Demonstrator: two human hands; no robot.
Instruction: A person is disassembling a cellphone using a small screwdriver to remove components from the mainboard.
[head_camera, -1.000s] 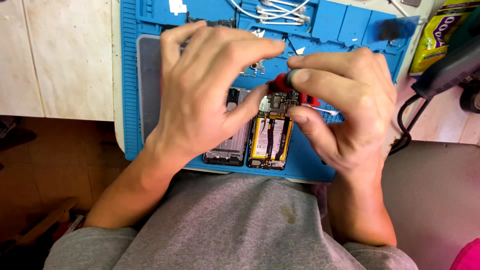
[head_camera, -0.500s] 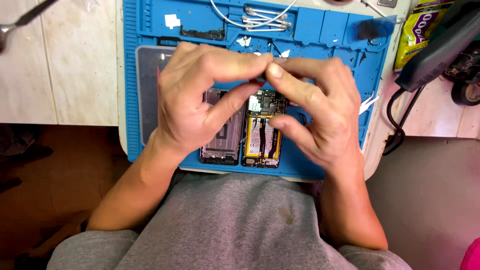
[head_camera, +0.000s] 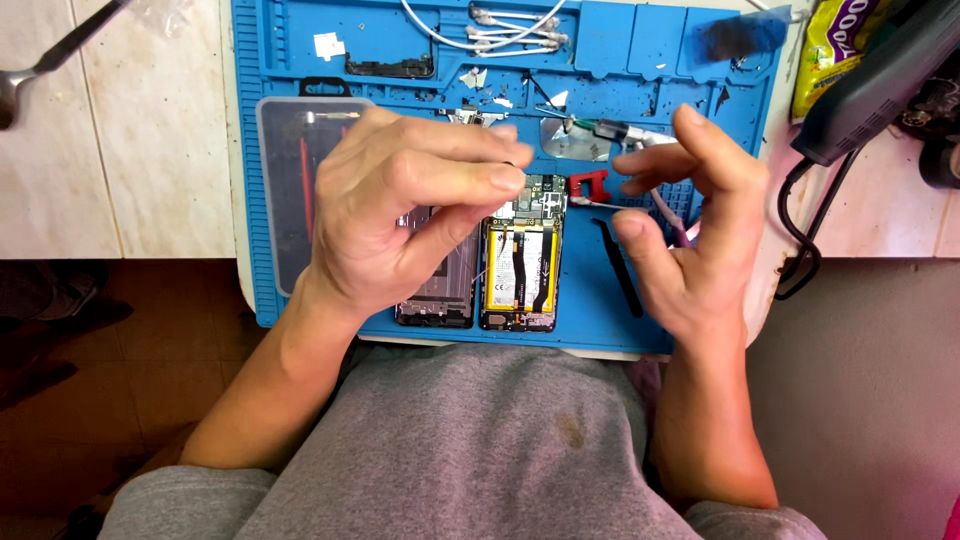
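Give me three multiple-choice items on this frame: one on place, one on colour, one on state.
1. Where does the opened phone lie?
A. on the blue mat
B. on the floor
C. in the lap

2. What colour is the small tool beside the phone's top end?
A. green
B. red
C. white

3. How is the right hand?
A. clenched in a fist
B. flat on the mat
C. open, fingers spread

Key: 1 A, mat shows around it; 2 B, its body is red; 3 C, fingers apart, holding nothing.
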